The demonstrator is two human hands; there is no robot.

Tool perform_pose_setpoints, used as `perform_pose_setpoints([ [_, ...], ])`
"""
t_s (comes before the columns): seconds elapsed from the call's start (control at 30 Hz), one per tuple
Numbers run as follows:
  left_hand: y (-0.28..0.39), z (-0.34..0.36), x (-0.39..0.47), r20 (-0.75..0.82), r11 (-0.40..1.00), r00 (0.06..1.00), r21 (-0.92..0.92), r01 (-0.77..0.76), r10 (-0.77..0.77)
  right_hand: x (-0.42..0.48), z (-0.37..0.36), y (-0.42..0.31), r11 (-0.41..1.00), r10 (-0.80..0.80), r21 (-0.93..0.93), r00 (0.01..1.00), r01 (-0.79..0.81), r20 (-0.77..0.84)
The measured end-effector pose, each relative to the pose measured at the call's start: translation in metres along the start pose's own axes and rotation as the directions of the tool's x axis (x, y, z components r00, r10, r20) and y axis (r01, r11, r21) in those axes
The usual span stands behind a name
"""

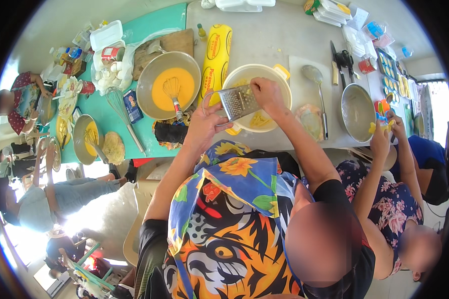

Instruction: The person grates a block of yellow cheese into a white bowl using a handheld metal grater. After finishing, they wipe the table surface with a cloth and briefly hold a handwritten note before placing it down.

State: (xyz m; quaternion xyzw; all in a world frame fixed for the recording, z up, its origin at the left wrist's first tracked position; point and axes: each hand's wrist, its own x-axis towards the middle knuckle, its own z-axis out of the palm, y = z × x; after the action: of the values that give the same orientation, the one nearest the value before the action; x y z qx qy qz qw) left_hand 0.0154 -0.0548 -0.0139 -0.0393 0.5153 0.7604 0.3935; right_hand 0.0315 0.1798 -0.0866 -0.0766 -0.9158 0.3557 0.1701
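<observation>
Over a white plastic tub (290, 95) with yellow handles, my left hand (203, 125) holds a metal box grater (239, 102) by its handle end. The grater lies tilted on its side across the tub's left rim. My right hand (267, 96) is curled against the grater's far end, fingers bent inward; whatever may be in them is hidden. Pale yellow gratings (260, 119) lie in the tub beneath. Left of the tub stands a big metal bowl (142, 88) of yellow-orange liquid with a whisk (172, 89) resting in it.
A yellow cling-wrap box (217, 56) lies behind my left hand. To the right are a white cutting board (297, 71), a metal ladle (320, 95) and an empty metal bowl (357, 112). A co-worker's hands (385, 129) work close by on the right. A loose whisk (125, 117) lies left.
</observation>
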Motion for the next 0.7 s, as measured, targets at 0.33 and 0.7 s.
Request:
perform_pose_setpoints([
  [0.33, 0.031, 0.007, -0.025, -0.034, 0.977, 0.988, 0.156, -0.142, 0.149, 0.002, -0.024, 0.009, 0.886, 0.189, -0.451, 0.802, 0.109, 0.566],
  [0.7, 0.027, 0.006, -0.024, -0.059, 0.980, 0.988, 0.151, -0.133, 0.143, -0.028, 0.000, 0.019, 0.878, 0.073, -0.360, 0.654, 0.316, 0.753],
])
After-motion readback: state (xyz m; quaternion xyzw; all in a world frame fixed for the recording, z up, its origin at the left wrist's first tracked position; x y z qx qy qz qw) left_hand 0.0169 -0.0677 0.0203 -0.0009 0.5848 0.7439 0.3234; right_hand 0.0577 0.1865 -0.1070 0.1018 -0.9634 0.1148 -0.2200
